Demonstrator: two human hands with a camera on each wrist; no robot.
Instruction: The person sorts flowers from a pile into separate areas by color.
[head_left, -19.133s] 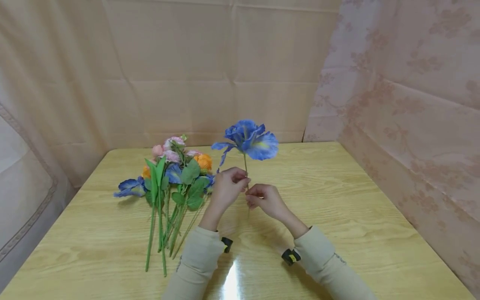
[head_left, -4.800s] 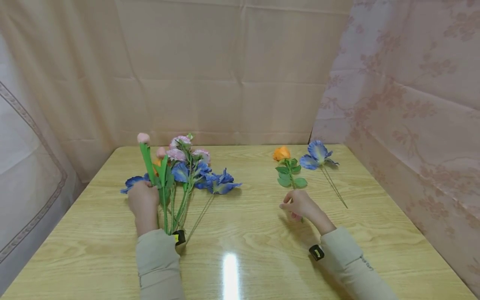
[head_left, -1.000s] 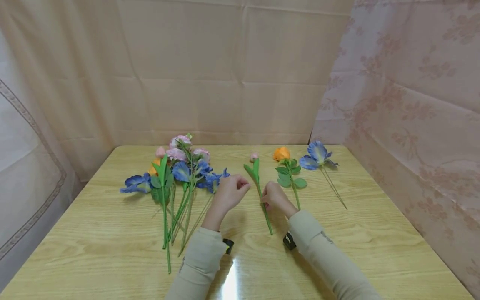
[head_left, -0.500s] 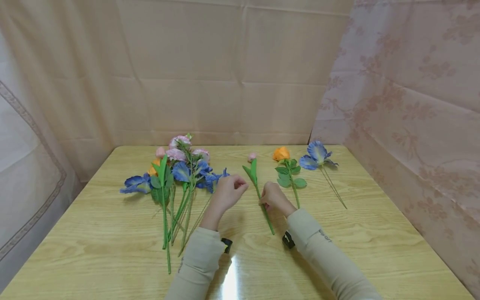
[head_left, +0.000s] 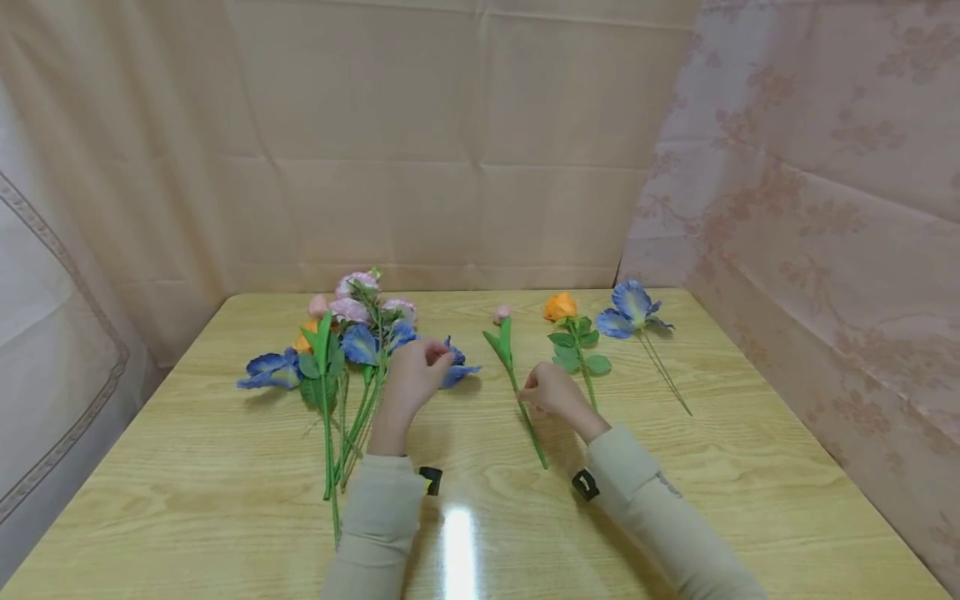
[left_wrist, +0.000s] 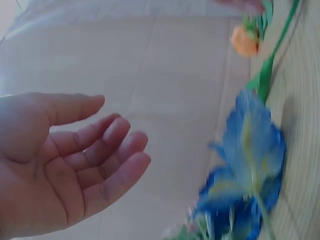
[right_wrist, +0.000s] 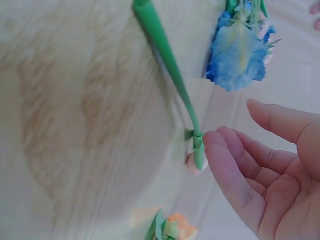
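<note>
My left hand (head_left: 411, 375) hovers over the right side of the flower pile, holding nothing; its fingers and thumb are loosely bent and apart in the left wrist view. Close beyond it lies a blue iris (left_wrist: 250, 145), partly covered by the hand in the head view. A pink tulip (head_left: 505, 340) with a green stem lies at the middle of the table. Beside its stem is my right hand (head_left: 557, 392), its thumb spread from relaxed fingers in the right wrist view, with nothing between them. An orange rose (head_left: 560, 307) lies just beyond this hand.
The left pile holds pink carnations (head_left: 351, 310), another pink tulip (head_left: 318, 307), an orange flower (head_left: 306, 336) and blue irises (head_left: 272, 369), stems toward me. A single blue iris (head_left: 632, 307) lies at the right. Curtains (head_left: 360, 167) hang behind the wooden table (head_left: 712, 467).
Over the last second my left hand moves left, back to the pile. My right hand comes off the tulip, now lying beside the orange rose; earlier the left hand was lifting that tulip from the pile.
</note>
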